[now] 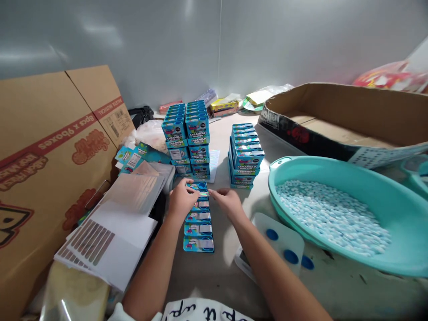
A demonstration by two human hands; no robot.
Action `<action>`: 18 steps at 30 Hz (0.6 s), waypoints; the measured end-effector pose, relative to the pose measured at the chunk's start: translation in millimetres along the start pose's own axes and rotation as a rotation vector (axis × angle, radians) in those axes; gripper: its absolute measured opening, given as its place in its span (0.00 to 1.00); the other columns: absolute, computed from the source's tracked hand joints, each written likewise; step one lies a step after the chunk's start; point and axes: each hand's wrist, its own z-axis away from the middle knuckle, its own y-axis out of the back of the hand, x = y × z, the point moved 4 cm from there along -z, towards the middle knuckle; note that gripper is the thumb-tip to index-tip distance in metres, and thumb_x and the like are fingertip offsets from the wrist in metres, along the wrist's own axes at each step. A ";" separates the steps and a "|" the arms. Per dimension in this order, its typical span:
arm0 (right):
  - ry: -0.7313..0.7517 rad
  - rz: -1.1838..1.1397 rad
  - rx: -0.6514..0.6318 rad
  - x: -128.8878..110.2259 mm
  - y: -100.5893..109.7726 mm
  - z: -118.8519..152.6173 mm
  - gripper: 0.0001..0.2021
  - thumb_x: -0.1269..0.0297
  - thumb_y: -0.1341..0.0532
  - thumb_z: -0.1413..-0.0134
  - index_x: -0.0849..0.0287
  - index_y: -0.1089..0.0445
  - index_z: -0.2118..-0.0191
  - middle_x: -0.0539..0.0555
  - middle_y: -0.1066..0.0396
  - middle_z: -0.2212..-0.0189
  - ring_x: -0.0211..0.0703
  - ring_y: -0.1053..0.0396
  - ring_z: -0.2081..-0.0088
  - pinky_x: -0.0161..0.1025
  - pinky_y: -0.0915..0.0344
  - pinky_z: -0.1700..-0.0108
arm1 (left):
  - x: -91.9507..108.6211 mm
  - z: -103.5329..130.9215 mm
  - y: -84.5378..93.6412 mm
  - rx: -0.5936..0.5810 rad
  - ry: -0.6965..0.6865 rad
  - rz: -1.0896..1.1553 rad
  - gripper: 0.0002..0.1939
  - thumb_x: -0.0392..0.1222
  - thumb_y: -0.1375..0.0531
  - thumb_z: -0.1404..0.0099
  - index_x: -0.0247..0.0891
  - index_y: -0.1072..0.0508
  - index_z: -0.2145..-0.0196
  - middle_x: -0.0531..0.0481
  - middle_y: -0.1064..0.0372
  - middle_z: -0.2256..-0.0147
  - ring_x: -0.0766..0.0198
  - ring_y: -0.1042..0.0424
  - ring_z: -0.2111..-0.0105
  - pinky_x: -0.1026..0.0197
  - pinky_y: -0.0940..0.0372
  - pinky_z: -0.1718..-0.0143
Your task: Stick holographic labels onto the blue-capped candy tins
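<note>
Angling over boxes (197, 229), left hand (182, 195), right hand (229, 201)

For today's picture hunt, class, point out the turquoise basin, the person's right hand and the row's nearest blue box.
Turquoise basin (368, 186): head view, bare inner wall.
Right hand (230, 204): head view, back of the hand.
Nearest blue box (198, 244): head view, middle of its upward-facing side.

Pale glare on grey wall (187, 53)

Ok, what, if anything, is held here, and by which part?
A small shiny sticker: the right hand pinches its right end; the left hand is at its left end, but its grip cannot be told.
</note>
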 end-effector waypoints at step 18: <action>-0.167 -0.307 -0.172 33.9 -23.3 -4.8 0.24 0.38 0.31 0.61 0.56 0.32 0.79 0.53 0.31 0.82 0.40 0.37 0.79 0.37 0.39 0.77 | -15.0 -9.9 2.9 -0.016 -0.034 -0.174 0.20 0.48 0.30 0.45 0.41 0.29 0.58 0.43 0.24 0.59 0.50 0.25 0.58 0.56 0.36 0.58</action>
